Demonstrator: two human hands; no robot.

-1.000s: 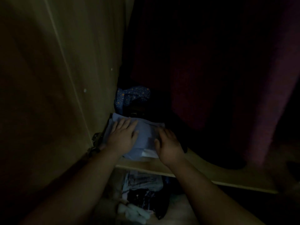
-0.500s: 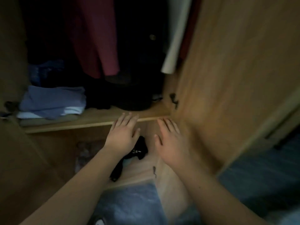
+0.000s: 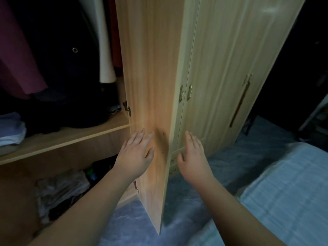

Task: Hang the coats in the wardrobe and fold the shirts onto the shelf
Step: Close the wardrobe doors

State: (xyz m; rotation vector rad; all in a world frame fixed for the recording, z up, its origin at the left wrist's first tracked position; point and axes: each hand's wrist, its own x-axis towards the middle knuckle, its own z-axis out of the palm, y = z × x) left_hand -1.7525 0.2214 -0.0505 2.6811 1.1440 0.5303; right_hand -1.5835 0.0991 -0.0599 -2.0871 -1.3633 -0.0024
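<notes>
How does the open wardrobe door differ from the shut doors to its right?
The open door swings out edge-on toward the camera, showing its orange-tan inner face; the shut doors lie flush and show pale cream fronts. The shut doors show metal handles; the open door shows only hinges on its inner side. The open door stands between the left hand and right hand; the shut doors stand behind them. All look like wood-grain panels.

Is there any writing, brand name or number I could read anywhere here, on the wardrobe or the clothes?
None: no readable text shows anywhere.
The open wardrobe door is bare wood grain.
The closed doors carry only metal handles.
The folded shirts on the shelf and the hanging coats show no legible label.
The crumpled pile in the lower compartment is too dark to tell.
</notes>
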